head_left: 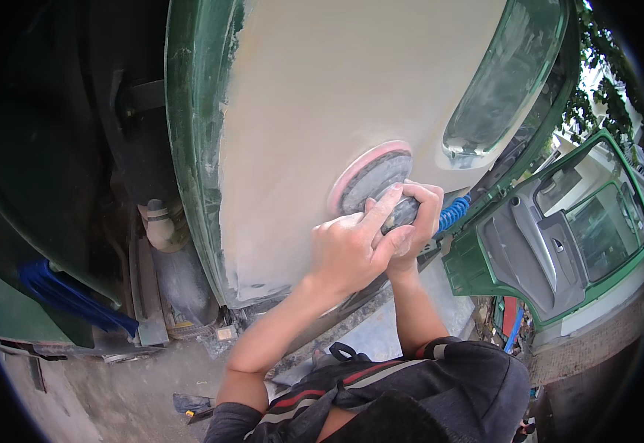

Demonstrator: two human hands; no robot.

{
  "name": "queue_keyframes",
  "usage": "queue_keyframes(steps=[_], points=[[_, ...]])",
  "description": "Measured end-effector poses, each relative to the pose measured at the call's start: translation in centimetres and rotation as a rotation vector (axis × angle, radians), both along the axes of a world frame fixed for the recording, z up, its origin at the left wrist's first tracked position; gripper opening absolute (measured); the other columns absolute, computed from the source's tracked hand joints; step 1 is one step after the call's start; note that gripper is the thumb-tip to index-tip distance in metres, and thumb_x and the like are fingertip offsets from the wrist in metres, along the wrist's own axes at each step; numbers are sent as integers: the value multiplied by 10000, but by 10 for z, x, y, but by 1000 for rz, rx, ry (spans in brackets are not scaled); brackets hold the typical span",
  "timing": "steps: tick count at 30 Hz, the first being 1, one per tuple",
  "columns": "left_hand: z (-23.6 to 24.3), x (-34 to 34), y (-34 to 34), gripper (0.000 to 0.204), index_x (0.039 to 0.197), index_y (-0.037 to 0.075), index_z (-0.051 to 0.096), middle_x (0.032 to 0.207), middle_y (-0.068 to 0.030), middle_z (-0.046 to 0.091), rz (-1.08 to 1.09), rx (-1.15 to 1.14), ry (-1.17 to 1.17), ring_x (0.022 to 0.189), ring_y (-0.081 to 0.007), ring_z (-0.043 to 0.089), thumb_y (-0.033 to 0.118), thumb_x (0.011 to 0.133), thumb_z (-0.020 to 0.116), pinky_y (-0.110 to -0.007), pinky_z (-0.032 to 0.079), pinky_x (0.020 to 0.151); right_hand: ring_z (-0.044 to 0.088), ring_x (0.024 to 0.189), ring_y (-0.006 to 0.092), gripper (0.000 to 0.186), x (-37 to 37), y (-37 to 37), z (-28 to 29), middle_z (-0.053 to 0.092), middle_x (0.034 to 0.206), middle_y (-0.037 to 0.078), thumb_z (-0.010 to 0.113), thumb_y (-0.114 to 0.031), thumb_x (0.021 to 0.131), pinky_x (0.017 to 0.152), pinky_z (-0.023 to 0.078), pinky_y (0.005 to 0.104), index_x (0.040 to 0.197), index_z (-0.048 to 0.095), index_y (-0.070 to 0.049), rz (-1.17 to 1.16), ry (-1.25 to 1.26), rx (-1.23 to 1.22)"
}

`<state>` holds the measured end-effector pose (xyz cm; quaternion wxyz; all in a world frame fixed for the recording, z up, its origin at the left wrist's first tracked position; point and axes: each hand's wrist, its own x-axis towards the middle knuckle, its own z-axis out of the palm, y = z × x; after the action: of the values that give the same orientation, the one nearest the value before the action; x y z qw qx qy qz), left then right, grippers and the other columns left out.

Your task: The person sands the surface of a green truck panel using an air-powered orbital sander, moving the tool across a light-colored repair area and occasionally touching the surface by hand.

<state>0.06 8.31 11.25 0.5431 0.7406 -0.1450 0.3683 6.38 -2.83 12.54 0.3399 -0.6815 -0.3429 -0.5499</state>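
Note:
A round sander (375, 181), dusty black with a pink-edged disc, rests against a large beige filler-coated vehicle panel (322, 88). My right hand (425, 210) wraps round its dark rounded body from the right. My left hand (355, 247) presses on the same body from the left, its fingers over the grip and meeting the right hand. A blue coiled air hose (453, 214) shows just beyond my right hand. The disc's underside is hidden against the panel.
Green edging (196, 148) borders the panel on the left, and a dusty window (503, 81) lies at upper right. A detached green door (551, 236) with grey trim stands at right. Blue cloth (78, 295) hangs at left. A scraper-like tool (199, 413) lies on the floor.

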Motion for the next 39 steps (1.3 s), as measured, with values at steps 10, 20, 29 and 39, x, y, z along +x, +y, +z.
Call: queue_keyframes(steps=[10, 20, 29, 39], points=[[253, 51, 87, 620, 1463, 11, 544, 1547, -245, 477, 1303, 1031, -700, 1441, -339, 458, 410, 997, 631, -447, 332, 1209, 646, 807, 308, 449, -19, 11, -43, 599, 1022, 130, 891, -210, 645, 630, 567, 387, 1002, 642, -100, 86, 20, -100], [378, 115, 48, 697, 1574, 60, 406, 1659, -241, 297, 1345, 974, -649, 1564, -388, 219, 481, 1022, 465, -535, 140, 1280, 625, 737, 292, 423, -3, -16, -122, 559, 1038, 103, 875, -207, 663, 588, 534, 385, 1015, 646, -156, 161, 69, -76], [223, 97, 32, 612, 1535, 96, 465, 1613, -153, 395, 1278, 1144, -599, 1512, -339, 342, 389, 1006, 562, -528, 245, 1239, 625, 772, 289, 401, 3, -29, -153, 566, 1050, 87, 857, -205, 671, 625, 527, 404, 1016, 653, -180, 209, 115, -137], [38, 41, 53, 622, 1573, 283, 457, 1695, -15, 306, 1122, 1241, -212, 1583, -299, 215, 435, 980, 569, -585, 28, 1283, 618, 807, 275, 422, -2, -27, -148, 581, 1061, 81, 845, -166, 676, 659, 517, 413, 1055, 660, -182, 212, 144, -53]])
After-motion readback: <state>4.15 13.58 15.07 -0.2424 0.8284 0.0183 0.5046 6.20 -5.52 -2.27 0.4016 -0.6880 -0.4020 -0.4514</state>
